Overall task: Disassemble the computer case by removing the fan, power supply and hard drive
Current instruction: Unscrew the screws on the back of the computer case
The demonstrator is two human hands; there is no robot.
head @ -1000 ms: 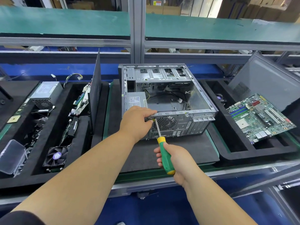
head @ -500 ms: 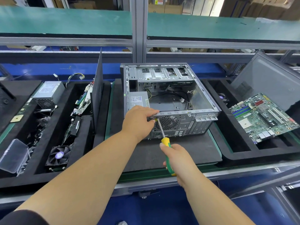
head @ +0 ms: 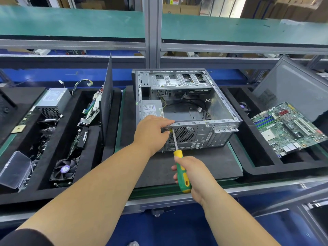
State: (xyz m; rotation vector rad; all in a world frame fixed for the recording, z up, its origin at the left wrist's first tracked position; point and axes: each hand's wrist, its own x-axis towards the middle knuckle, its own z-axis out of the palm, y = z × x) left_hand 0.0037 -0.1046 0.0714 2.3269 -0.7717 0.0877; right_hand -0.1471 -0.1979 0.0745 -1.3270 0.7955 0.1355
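**benchrat:** why have I got one hand parked on the case while the other drives?

**me (remote op):** Bracing it, I think. My left hand (head: 152, 134) sits on the rear top edge of the open grey sheet-metal computer case (head: 186, 110), fingers curled at the corner right where the tip lands; looks like they're pinching at the screw, though it's too small to be sure. My right hand (head: 193, 174) is wrapped tight round the green-and-yellow-handled screwdriver (head: 182, 170), thin steel shaft angled up to the corner of the perforated round fan grille (head: 184, 134).

**benchrat:** where's the stuff you're pulling?

**me:** Case lies on its side on a black foam mat (head: 204, 166) on the table, so nothing slides or scratches. The boxy grey power supply (head: 150, 109) is still inside at the left, cables loose in the bay. I'd guess a rear screw near the fan is the current step. The bare green motherboard (head: 287, 126) rests in the right-hand tray.
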